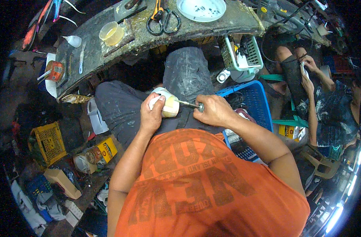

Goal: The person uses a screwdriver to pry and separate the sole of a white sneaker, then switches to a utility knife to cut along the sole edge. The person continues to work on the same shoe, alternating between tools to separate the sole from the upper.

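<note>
Wht rounded pc [171,108] held over lap, in front of orange shirt [212,177], well apart fr. desk [139,49]. L grip [152,114] clamped on it, thumb on near side. R grip [215,110] closed on handle end of thin-shafted tool [188,104]; shaft reaches pc's R side, tip contact unclear. Material n/k. Prob. light, one-hand job; wall looks fairly stiff, might dent if squeezed hard. Yellowish patch on face poss. tacky or slick – keep fingers off. Best hold: L end, thumb opp. fingers, R side free for tool. Tool: prob. rigid, hold by handle.
</note>
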`<state>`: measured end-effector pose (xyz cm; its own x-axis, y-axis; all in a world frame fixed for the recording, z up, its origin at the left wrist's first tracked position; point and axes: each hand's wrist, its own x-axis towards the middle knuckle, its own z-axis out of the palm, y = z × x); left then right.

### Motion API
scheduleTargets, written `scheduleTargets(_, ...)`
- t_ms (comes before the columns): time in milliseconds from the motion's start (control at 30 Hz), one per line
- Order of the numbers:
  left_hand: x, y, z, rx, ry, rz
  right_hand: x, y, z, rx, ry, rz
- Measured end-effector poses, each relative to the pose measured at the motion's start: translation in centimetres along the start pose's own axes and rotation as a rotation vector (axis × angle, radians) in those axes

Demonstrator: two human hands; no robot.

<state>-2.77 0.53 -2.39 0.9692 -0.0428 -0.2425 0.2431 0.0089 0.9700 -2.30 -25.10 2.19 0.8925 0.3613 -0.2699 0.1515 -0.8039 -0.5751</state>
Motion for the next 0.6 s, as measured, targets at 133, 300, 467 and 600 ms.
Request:
scheduleTargets(133,0.2,0.02,0.16,0.032,0.001,0.021,-0.23,0.01,0.05,-0.008,0.022,-0.047)
scheduleTargets(300,0.18,0.04,0.5,0.055,0.01,0.012,-0.46,0.0,-0.11,-0.004,0.007,-0.066)
scheduleTargets(467,0.25,0.02,0.5,0.074,0.004,0.029,-0.62,-0.19,-0.26,-0.02,0.009,-0.083)
scheduleTargets(600,0.23,0.0,0.43,0.112,0.003,0.055,-0.73,0.06,-0.39,-0.023,0.012,-0.116)
